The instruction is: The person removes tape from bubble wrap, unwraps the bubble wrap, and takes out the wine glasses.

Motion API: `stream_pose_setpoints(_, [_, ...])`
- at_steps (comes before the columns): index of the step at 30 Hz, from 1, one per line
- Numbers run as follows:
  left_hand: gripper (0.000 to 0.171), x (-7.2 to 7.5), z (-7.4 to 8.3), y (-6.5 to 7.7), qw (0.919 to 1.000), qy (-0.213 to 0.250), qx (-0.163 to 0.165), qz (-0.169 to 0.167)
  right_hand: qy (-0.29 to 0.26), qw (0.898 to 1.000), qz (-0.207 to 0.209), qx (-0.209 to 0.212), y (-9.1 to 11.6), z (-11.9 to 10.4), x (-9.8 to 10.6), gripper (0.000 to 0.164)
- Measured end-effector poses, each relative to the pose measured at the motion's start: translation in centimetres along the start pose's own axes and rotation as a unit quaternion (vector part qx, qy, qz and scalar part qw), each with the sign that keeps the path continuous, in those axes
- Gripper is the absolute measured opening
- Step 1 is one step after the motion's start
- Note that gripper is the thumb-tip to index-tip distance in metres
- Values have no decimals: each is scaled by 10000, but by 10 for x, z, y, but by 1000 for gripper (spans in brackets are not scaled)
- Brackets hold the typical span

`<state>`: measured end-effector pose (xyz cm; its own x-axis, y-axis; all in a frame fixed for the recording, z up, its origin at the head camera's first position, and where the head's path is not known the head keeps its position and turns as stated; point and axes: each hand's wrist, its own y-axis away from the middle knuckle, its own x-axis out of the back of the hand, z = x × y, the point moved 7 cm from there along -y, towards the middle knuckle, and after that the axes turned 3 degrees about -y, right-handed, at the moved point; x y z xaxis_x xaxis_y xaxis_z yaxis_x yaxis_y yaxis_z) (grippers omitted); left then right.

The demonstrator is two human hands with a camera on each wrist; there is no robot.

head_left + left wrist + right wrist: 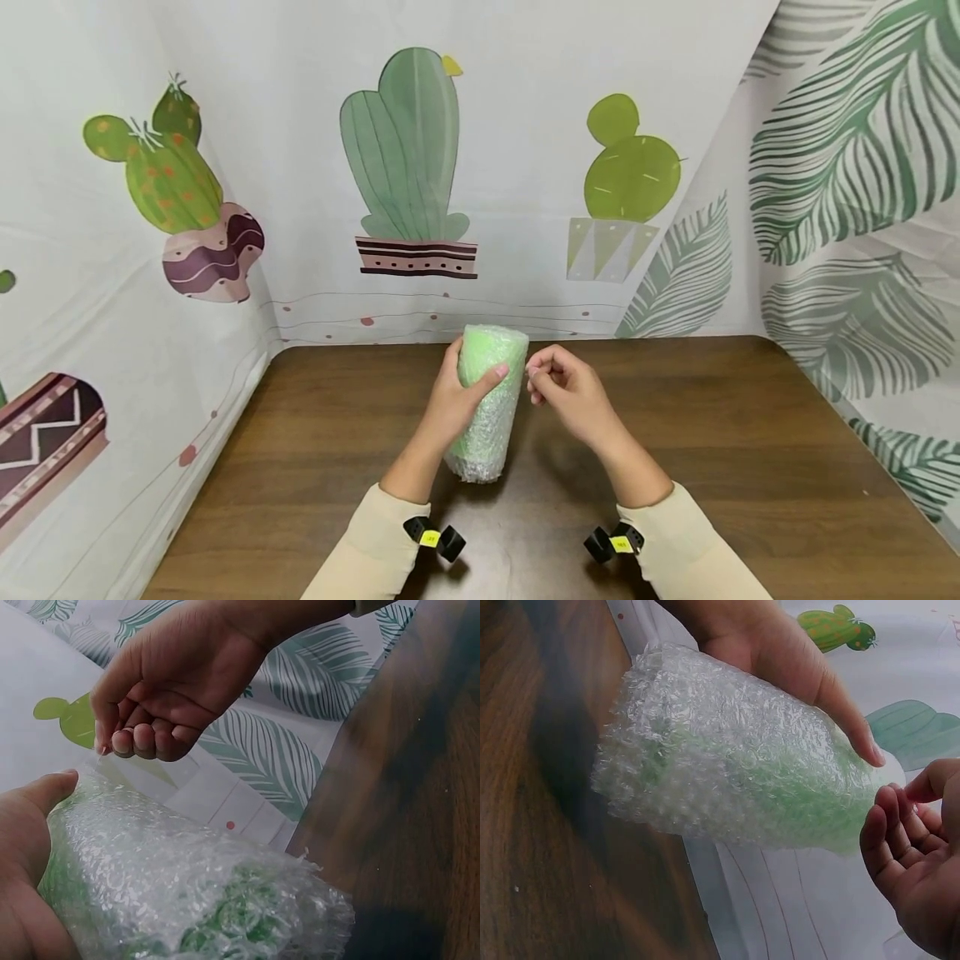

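A tall green cylinder-shaped object wrapped in clear bubble wrap is held tilted over the table. My left hand grips its upper part from the left, thumb across the front. On the other side, my right hand has its fingers curled, with thumb and forefinger pinched together near the wrap's top edge. In the left wrist view, a faint clear strip runs from the right fingertips to the wrap; I cannot tell whether it is tape or wrap. The bubble wrap hides what the green object is.
Beneath the hands lies a brown wooden table. A white cloth backdrop printed with cacti and leaves rises behind the table's back edge and along its sides. Black wrist cameras sit at both sleeves.
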<state>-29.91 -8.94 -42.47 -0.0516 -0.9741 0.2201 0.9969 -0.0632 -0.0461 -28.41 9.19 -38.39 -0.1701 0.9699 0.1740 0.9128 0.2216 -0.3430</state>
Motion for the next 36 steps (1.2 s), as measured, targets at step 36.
stream_pose_setpoints(36, [89, 0, 1, 1, 10000, 54, 4, -21, -76, 9998, -137, -151, -1, 2, -3, 10])
